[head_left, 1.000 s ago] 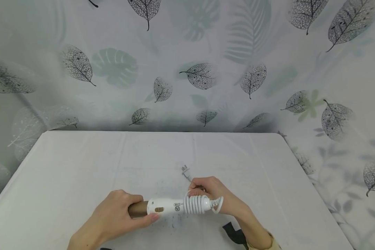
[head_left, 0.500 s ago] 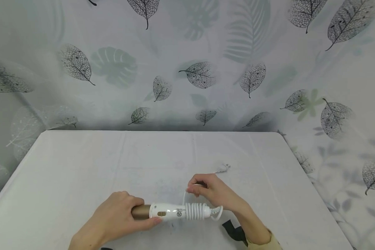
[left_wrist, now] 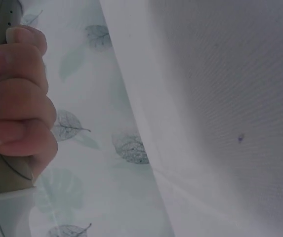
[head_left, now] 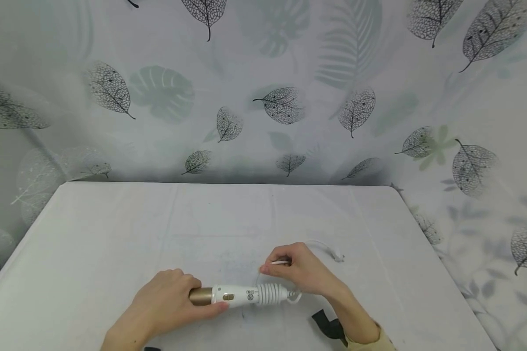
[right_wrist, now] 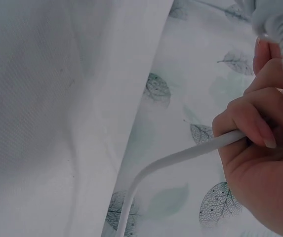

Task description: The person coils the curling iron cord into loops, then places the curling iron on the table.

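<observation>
Left hand (head_left: 164, 304) round the brown barrel (head_left: 201, 296) of the hair iron (head_left: 238, 295) — right hand (head_left: 305, 270) in a pinch on its cord (right_wrist: 178, 157)

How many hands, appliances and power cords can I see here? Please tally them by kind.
Bare hands, the left hand and the right hand: 2
White-and-gold wand-shaped appliance: 1
Thin white power cord, partly coiled around the handle: 1
Total: 4

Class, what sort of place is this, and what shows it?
Probably an indoor tabletop workspace, though the room is unclear: a white table, a leaf-patterned backdrop behind it, and what looks like a hair iron in the left hand.
</observation>
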`<action>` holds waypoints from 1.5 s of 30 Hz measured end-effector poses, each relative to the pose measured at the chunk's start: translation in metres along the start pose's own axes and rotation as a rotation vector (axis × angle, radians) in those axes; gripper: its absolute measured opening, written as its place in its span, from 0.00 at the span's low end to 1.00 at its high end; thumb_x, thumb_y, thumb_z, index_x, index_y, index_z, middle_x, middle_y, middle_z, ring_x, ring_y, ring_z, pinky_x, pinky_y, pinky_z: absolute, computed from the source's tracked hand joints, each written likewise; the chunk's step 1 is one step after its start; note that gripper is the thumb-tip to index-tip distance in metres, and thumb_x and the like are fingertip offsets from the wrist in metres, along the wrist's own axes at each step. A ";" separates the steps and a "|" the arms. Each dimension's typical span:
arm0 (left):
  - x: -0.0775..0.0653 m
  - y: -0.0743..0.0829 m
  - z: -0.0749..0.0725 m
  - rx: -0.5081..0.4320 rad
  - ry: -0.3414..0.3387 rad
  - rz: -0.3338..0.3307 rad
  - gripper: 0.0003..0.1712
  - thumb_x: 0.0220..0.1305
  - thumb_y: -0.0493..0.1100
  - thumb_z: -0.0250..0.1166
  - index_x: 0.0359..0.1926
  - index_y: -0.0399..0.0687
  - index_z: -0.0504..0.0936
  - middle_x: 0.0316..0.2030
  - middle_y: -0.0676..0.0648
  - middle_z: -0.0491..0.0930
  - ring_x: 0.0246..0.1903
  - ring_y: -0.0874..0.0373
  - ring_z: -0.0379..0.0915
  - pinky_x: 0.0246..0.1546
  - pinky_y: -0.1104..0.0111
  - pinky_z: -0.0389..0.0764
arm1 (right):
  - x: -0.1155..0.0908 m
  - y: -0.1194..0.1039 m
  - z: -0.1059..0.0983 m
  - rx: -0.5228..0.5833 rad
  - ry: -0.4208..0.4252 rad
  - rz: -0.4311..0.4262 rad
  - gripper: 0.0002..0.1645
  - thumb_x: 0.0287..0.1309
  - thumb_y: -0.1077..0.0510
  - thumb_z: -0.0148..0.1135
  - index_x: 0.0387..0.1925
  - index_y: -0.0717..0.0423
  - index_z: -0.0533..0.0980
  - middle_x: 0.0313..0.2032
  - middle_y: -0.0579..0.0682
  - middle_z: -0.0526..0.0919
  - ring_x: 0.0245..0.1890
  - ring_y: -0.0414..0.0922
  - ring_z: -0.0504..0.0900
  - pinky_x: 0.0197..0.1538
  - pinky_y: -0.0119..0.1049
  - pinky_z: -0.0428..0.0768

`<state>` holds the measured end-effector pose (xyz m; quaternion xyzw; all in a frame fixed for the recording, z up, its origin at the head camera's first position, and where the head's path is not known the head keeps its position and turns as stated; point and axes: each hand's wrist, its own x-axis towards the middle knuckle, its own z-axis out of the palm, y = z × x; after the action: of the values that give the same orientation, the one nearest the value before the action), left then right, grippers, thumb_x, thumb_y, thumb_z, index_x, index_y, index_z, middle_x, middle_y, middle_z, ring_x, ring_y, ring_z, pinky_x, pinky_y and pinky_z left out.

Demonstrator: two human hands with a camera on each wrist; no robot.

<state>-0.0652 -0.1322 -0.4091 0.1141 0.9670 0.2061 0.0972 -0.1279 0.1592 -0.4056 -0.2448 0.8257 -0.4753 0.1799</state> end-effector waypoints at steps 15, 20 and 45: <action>0.000 -0.001 0.003 0.013 0.034 -0.068 0.35 0.48 0.86 0.56 0.11 0.66 0.69 0.11 0.60 0.59 0.13 0.66 0.54 0.17 0.71 0.58 | -0.005 -0.016 0.011 -0.117 0.028 -0.150 0.12 0.69 0.50 0.60 0.38 0.51 0.85 0.16 0.35 0.72 0.16 0.28 0.65 0.21 0.24 0.64; 0.000 0.000 0.002 -0.004 0.020 -0.085 0.34 0.48 0.86 0.56 0.12 0.66 0.71 0.11 0.60 0.59 0.13 0.67 0.54 0.17 0.71 0.58 | -0.008 -0.020 0.014 -0.128 0.013 -0.187 0.13 0.71 0.49 0.57 0.38 0.50 0.85 0.16 0.39 0.73 0.15 0.28 0.60 0.20 0.24 0.61; 0.002 -0.004 -0.008 -0.001 0.108 -0.260 0.43 0.49 0.86 0.55 0.18 0.51 0.69 0.14 0.52 0.65 0.15 0.59 0.59 0.17 0.66 0.59 | -0.006 -0.022 0.021 -0.271 0.235 -0.123 0.05 0.67 0.57 0.63 0.37 0.47 0.84 0.25 0.37 0.80 0.23 0.32 0.71 0.26 0.27 0.71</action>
<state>-0.0693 -0.1379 -0.4042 -0.0232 0.9774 0.1980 0.0709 -0.1071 0.1390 -0.3960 -0.2596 0.8809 -0.3953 0.0180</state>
